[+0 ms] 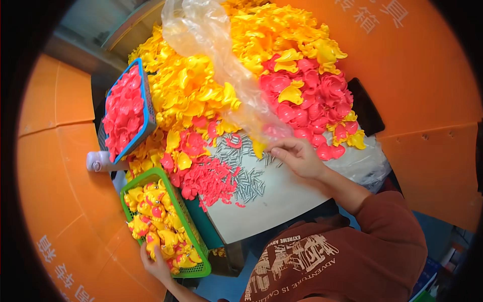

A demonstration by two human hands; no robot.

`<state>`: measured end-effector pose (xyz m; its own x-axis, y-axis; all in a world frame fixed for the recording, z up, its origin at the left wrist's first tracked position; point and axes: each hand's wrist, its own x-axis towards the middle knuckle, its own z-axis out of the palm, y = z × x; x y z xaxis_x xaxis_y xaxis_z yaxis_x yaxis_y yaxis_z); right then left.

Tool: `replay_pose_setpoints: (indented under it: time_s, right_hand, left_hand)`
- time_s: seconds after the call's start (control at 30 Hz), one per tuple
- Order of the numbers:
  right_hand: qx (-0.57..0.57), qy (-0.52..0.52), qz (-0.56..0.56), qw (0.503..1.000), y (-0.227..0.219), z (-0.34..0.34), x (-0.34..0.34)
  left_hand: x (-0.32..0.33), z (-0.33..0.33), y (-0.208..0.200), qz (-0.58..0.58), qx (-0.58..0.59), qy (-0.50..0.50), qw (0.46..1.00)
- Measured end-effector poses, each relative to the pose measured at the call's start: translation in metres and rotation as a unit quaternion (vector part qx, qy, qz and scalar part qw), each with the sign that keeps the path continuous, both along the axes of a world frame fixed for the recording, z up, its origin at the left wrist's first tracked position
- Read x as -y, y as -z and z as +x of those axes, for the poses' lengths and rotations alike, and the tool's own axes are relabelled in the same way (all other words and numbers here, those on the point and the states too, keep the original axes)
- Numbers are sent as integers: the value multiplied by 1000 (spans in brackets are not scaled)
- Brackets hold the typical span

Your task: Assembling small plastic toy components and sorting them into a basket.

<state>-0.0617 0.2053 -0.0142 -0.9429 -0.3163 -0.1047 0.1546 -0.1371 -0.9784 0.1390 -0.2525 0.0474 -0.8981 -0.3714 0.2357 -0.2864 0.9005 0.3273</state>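
Observation:
At the near left, my left hand [156,263] reaches into a green basket [205,268], its fingers closed round a yellow and red toy figure [151,243]. Similar assembled toys [171,236] fill that basket. Over the far part of the white tabletop [271,209], my right hand [298,157] pinches a yellow plastic piece [258,148] between thumb and fingers. Below that piece lie many small metal pins [249,183], beside a heap of tiny red parts [214,181]. Past the right hand, red shell halves [317,100] are piled up.
Yellow shells [282,30] form a big mound at the back, with a clear plastic bag [201,35] draped across it. A blue-rimmed basket [149,113] of red parts leans at left, near a pale bottle [98,161]. Orange panels [427,75] flank the table.

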Motion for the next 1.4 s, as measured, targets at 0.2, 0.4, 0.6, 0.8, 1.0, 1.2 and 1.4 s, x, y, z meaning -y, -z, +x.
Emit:
replay_pose_setpoints:
  time_s: [0.2,0.4,0.6,0.8,1.0,1.2,1.4]
  right_hand:
    - [-276,188,276,901,-26,-49,-31]
    - [-401,207,516,728,-23,-72,-44]
    - [-433,232,494,717,-17,-80,-42]
    - [-68,66,68,993,-44,-19,29]
    - [93,-48,-119,987,-25,-21,56]
    - [-448,-88,534,712,18,-25,58]
    - [-444,-102,561,691,12,-25,72]
  left_hand:
    - [49,38,20,413,-158,-177,879]
    - [-44,-16,-20,-76,-134,-86,984]
    - [-185,-88,7,200,-210,136,947]
    - [-287,-169,55,393,-174,326,842]
    - [-270,-169,74,550,-204,126,800]
    - [-251,-149,72,779,-38,-15,626]
    - [-250,-143,72,782,-27,-32,622]
